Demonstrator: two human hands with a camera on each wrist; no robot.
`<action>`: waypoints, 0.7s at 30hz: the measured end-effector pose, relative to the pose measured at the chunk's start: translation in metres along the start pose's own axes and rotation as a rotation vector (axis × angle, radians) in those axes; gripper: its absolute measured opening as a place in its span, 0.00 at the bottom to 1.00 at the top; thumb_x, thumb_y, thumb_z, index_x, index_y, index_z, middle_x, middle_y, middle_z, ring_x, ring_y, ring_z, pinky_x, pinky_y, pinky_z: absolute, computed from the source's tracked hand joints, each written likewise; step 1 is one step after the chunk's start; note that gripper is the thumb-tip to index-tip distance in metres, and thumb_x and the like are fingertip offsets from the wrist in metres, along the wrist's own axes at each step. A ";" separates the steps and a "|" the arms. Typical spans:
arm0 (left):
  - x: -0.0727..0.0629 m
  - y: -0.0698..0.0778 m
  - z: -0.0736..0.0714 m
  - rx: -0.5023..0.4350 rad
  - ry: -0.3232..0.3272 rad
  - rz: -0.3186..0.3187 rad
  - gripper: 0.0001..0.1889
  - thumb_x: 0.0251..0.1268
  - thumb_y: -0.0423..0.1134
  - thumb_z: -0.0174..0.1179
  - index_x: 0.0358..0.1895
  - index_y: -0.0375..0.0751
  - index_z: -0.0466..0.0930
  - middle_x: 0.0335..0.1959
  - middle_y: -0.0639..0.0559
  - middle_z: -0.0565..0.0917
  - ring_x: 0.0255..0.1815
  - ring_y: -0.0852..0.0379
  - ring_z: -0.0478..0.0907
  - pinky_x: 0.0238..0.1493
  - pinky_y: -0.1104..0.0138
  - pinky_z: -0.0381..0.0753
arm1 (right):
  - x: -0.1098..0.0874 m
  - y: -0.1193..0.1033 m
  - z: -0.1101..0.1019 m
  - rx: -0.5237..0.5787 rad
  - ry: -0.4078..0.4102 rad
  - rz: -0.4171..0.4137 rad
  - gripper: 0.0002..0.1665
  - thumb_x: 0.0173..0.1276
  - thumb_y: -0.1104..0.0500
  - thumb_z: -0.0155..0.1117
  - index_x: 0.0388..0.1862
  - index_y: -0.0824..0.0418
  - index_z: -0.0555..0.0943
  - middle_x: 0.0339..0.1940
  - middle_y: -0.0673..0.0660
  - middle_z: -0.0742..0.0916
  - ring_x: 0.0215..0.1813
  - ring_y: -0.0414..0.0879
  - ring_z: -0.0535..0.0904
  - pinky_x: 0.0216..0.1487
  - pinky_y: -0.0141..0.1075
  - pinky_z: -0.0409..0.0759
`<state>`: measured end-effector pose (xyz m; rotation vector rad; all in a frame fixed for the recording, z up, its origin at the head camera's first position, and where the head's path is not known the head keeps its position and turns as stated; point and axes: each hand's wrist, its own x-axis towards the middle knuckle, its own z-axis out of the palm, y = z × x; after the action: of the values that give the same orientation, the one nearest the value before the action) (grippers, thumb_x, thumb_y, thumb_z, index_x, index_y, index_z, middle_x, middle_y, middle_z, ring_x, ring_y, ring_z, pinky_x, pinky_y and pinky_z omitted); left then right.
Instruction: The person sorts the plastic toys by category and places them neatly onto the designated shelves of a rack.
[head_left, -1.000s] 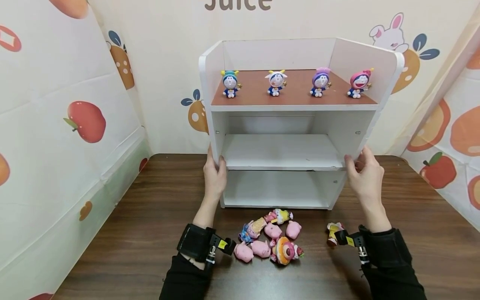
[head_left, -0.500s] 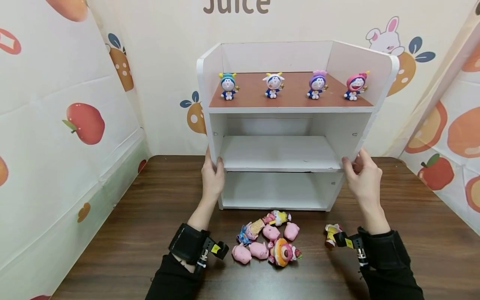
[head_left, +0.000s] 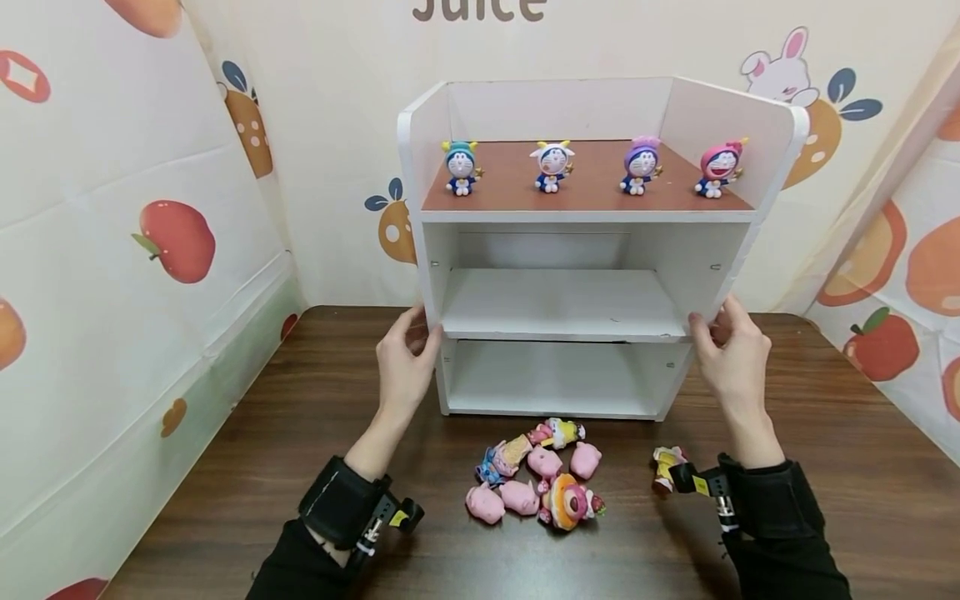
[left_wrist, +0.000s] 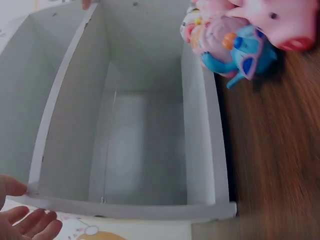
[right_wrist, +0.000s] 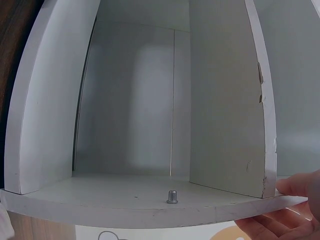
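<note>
Dark tabletop [head_left: 277,467] is bearing the white shelf [head_left: 588,217]; left hand [head_left: 403,358] and right hand [head_left: 733,358] are pinching its side edges, thumbs in front; figurines [head_left: 552,171] are standing on its top, so even pressure is probably serving best.

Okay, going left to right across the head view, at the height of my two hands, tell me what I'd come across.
Orange print at the left edge → small red print → left hand → white shelf unit → right hand → red apple print → cut-off orange print at the right edge.
</note>
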<state>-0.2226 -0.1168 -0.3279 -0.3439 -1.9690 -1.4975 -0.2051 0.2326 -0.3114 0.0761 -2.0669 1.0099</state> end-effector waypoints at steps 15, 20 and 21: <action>-0.032 0.015 -0.017 0.141 -0.114 0.162 0.12 0.53 0.21 0.61 0.43 0.29 0.79 0.35 0.40 0.81 0.34 0.49 0.79 0.31 0.64 0.79 | 0.001 0.000 -0.002 0.001 -0.005 0.011 0.22 0.65 0.69 0.55 0.58 0.69 0.74 0.44 0.76 0.83 0.29 0.10 0.68 0.30 0.09 0.65; -0.050 0.019 -0.016 0.199 -0.354 0.211 0.12 0.50 0.22 0.64 0.40 0.32 0.81 0.36 0.44 0.83 0.36 0.49 0.79 0.34 0.65 0.79 | 0.001 0.000 -0.001 -0.006 0.000 0.021 0.21 0.65 0.69 0.56 0.57 0.70 0.75 0.44 0.75 0.83 0.31 0.10 0.68 0.31 0.09 0.65; -0.053 0.019 -0.016 0.213 -0.395 0.220 0.12 0.50 0.23 0.65 0.40 0.33 0.81 0.36 0.45 0.83 0.36 0.51 0.79 0.35 0.66 0.79 | 0.001 0.001 -0.001 -0.007 0.001 0.022 0.21 0.64 0.69 0.56 0.57 0.70 0.75 0.44 0.75 0.83 0.31 0.10 0.68 0.31 0.09 0.65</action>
<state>-0.1662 -0.1167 -0.3439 -0.7843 -2.2819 -1.1311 -0.2053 0.2337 -0.3110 0.0495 -2.0740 1.0153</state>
